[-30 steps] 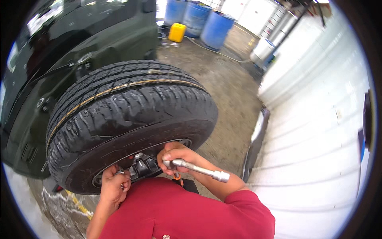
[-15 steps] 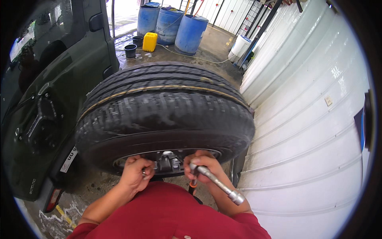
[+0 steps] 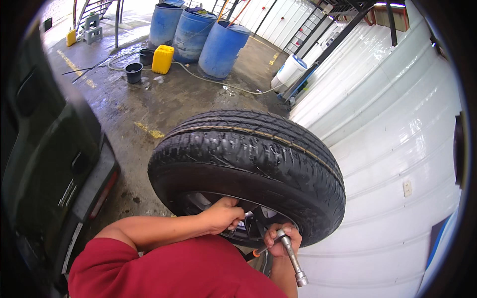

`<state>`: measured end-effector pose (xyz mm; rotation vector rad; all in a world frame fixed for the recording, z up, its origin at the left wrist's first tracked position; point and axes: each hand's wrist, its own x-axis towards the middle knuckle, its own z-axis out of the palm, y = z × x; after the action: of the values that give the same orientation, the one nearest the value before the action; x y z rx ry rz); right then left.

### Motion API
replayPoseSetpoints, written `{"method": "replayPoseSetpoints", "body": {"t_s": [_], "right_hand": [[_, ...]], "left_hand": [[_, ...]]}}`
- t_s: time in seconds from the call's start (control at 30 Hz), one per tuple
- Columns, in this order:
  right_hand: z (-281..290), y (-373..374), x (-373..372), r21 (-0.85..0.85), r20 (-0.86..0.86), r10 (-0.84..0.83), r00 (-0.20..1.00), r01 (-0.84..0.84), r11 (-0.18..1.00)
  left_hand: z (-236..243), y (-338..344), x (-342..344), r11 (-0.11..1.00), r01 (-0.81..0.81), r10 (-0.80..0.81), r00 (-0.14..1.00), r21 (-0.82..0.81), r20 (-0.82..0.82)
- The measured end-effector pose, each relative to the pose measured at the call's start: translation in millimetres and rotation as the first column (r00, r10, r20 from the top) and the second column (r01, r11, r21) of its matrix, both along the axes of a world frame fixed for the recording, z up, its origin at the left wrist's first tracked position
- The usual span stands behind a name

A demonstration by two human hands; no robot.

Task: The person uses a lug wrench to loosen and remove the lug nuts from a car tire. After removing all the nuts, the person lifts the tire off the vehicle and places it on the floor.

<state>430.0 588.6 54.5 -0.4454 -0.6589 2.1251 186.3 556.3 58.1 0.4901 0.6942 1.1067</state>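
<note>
A large black tire (image 3: 248,154) on a spoked silver-and-dark wheel rim (image 3: 198,200) stands right in front of me. My left hand (image 3: 223,216) reaches across to the middle of the wheel, its fingers curled together at the spokes. Whatever is in those fingers is hidden. At the rim's right side my right hand (image 3: 294,238) is closed on a socket wrench (image 3: 292,257). The wrench's metal extension and socket point down past the hand, and an orange-banded handle shows on the other side of it. My body hides the wheel's lower edge.
A dark green vehicle (image 3: 54,159) stands at the left. White corrugated wall panels (image 3: 367,198) close in on the right. Beyond the tire, on wet concrete, are blue barrels (image 3: 223,52), a yellow jerrycan (image 3: 162,59), a black bucket (image 3: 133,73), a hose and a white drum (image 3: 289,72).
The view has turned, so the tire sits farther right and the vehicle farther left. My left hand has moved inward to the wheel's middle. The socket wrench stays in my right hand.
</note>
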Motion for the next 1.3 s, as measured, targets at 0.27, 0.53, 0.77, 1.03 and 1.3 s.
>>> {"method": "replayPoseSetpoints", "body": {"t_s": [0.27,0.53,0.77,1.03,1.3], "right_hand": [[-33,184,-51,-0.031,0.001,-0.202,0.979,0.202,0.979],[-34,392,-101,-0.011,0.103,-0.176,0.979,0.178,0.984],[-39,573,-163,0.073,0.095,-0.292,0.952,0.286,0.955],[-38,765,-236,0.135,0.154,-0.396,0.905,0.378,0.916],[-81,989,-296,0.164,0.129,-0.414,0.901,0.393,0.905]], "left_hand": [[-19,231,-36,0.991,0.124,-0.127,0.990,-0.040,-0.068],[-31,446,-93,0.979,0.070,-0.071,0.997,-0.191,0.006],[-57,656,-152,0.960,0.212,-0.165,0.956,-0.185,0.242],[-45,902,-205,0.957,0.276,-0.266,0.958,-0.090,0.109],[-73,1086,-272,0.942,0.299,-0.297,0.954,-0.150,0.035]]}}
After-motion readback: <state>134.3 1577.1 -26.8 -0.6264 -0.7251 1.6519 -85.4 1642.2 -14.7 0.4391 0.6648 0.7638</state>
